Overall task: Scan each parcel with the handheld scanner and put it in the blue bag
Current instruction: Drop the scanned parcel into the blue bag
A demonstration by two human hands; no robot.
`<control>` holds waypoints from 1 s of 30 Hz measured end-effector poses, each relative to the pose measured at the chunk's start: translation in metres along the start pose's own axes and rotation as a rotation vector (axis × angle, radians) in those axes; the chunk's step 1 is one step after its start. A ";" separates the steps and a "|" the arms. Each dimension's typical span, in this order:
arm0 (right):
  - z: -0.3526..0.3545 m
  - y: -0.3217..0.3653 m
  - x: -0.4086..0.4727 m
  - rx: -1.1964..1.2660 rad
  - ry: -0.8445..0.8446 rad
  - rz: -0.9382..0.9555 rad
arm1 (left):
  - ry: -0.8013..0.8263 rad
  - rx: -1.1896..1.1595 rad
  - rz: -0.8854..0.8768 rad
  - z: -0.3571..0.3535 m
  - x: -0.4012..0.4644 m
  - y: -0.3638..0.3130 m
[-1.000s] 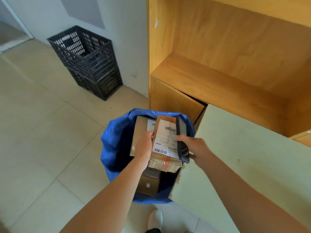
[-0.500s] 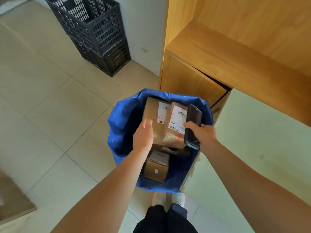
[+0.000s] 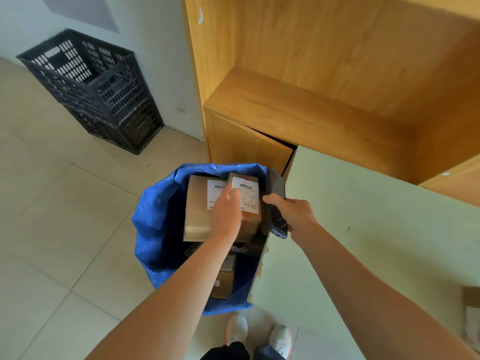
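The left hand [image 3: 226, 216] presses on the labelled parcel [image 3: 246, 201], settling it label-up inside the blue bag [image 3: 155, 229] beside another box [image 3: 197, 206]. The right hand [image 3: 293, 214] grips the scanner [image 3: 276, 203] at the bag's rim, clear of the tabletop [image 3: 363, 242], probably kept ready for the next scan.

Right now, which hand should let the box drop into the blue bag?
Probably the left hand. It rests on the box, which sits in the blue bag's mouth. The right hand is busy holding the scanner.
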State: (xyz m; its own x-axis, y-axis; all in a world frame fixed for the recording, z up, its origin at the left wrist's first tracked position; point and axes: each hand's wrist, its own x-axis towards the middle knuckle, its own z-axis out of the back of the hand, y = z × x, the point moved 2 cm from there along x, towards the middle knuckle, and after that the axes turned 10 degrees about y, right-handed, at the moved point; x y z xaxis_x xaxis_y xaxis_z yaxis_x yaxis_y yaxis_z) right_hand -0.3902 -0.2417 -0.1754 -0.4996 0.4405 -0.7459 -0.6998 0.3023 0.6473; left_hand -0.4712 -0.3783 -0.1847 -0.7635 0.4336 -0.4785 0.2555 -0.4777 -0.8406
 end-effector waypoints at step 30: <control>0.441 -0.145 -0.194 0.089 -0.502 0.090 | 0.641 0.308 -0.053 -0.426 -0.193 -0.122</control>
State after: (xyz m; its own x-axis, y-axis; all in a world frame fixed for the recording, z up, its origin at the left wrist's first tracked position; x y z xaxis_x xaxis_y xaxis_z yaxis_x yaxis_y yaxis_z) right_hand 0.0334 0.0015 -0.0547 -0.2346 0.8127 -0.5333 -0.6082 0.3053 0.7328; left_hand -0.1028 -0.0780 -0.0977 -0.2475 0.7808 -0.5737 -0.0235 -0.5968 -0.8021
